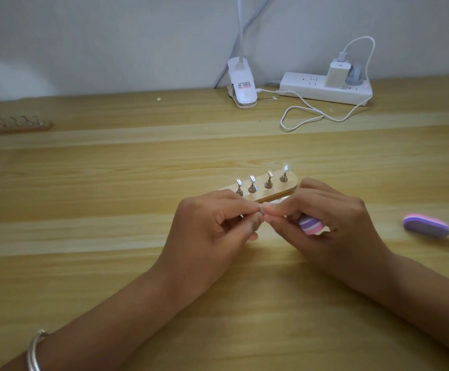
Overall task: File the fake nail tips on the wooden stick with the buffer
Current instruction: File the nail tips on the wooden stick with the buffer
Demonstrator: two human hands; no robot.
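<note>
A wooden stick [279, 192] lies on the table with several metal pegs, each topped by a clear fake nail tip [269, 174]. Just in front of it my left hand [212, 226] pinches a small grey piece [262, 209] between thumb and forefinger; it is too small to tell what it is. My right hand [333, 223] meets it fingertip to fingertip and grips a pink, white and purple striped buffer [310, 224] in its curled fingers.
A second pink and purple buffer [426, 225] lies on the table to the right. Another wooden stick with pegs [22, 123] sits far left. At the back stand a white clip lamp [242, 83], a power strip [325, 89] and a looped white cable [306, 116].
</note>
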